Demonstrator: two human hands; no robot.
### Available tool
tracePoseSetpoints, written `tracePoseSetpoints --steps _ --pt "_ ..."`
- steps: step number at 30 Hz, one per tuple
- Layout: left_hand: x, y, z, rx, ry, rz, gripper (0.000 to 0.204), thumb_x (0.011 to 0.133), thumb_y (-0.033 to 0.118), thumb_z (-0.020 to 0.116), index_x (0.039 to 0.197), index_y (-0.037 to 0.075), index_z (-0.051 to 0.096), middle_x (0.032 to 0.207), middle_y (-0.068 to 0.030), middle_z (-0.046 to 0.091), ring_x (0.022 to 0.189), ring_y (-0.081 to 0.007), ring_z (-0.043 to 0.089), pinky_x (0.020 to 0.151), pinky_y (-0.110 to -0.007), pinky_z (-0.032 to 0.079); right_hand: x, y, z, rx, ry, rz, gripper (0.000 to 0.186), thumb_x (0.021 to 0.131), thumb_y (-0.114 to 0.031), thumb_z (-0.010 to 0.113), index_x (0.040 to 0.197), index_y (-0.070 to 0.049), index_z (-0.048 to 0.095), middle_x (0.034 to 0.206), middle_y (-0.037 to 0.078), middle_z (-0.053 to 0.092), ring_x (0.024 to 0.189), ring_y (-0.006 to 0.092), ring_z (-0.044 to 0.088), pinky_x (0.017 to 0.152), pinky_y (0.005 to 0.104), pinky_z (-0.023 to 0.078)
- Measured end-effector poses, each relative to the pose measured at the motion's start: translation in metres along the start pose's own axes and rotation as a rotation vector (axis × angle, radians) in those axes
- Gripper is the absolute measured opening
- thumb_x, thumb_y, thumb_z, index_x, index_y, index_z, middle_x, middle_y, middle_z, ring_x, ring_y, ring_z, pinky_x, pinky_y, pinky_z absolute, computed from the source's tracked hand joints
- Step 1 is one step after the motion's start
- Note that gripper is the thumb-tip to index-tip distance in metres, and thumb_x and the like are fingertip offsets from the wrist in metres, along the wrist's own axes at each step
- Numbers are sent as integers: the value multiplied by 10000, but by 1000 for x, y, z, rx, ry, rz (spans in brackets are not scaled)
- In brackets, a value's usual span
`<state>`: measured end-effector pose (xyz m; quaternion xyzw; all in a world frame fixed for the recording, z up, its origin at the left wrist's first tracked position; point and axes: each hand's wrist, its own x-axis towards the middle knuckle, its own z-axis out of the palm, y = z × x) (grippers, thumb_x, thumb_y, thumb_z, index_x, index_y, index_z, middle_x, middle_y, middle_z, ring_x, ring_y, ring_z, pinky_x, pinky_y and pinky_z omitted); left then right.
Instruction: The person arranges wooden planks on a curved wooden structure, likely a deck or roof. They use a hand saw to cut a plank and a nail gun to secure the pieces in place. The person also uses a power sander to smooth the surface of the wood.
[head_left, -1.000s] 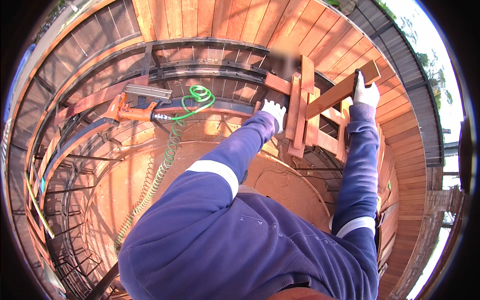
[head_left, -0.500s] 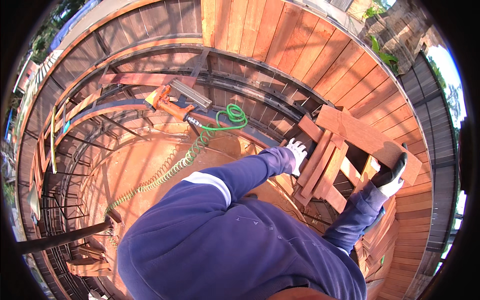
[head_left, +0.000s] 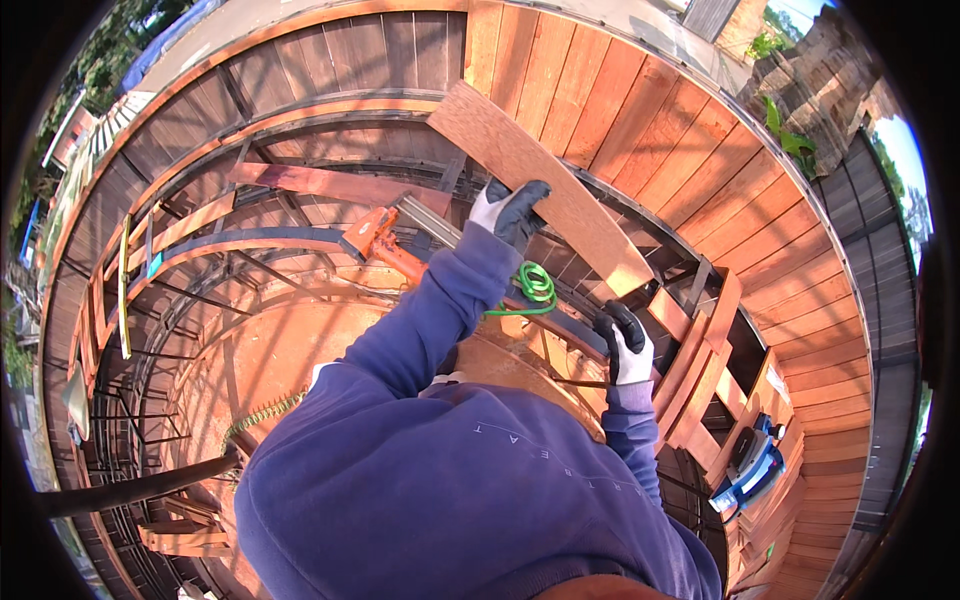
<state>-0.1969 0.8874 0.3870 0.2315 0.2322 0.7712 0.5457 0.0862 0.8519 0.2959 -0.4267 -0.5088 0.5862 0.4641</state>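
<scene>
Whereas a second ago both hands were down at a cluster of short boards at about three o'clock, they now carry a single long plank (head_left: 545,185) lifted clear across the frame, running from twelve o'clock down toward three. That suggests a board has been picked from the stack and is being brought over the open framing, not yet laid.

Largest first: the deck (head_left: 690,130) curves round the upper rim, smooth reddish boards fanned side by side, warm in the sun. Beneath it the frame (head_left: 250,240) shows as dark curved metal ribs with open gaps. The plank is flat, pale-faced and straight-edged, with a matte grain. The stack (head_left: 700,350) of short boards lies at four o'clock. An orange nailer (head_left: 385,245) sits near centre, a green hose (head_left: 535,285) coiled beside it. A blue sander (head_left: 750,470) rests at five o'clock.

The left hand (head_left: 510,212), in a grey and black glove, clamps the plank's middle edge; the right hand (head_left: 625,340), gloved alike, closes under its lower end. The hands are well apart.
</scene>
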Motion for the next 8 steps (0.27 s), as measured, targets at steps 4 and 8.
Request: tracePoseSetpoints --steps 4,8 --pt "115 128 -84 212 64 291 348 899 39 667 1223 35 539 1120 -115 621 1007 -260 649 771 -434 614 20 55 10 -736 172 -147 370 920 -65 654 1276 21 601 1197 138 685 1077 199 665 966 309 506" --pt "232 207 -174 346 85 277 408 869 97 707 1234 25 541 1148 -137 605 1032 -321 635 831 -493 586 25 85 31 -1095 153 -22 354 941 -157 632 1270 -27 622 1209 185 680 1140 280 651 1014 364 482"
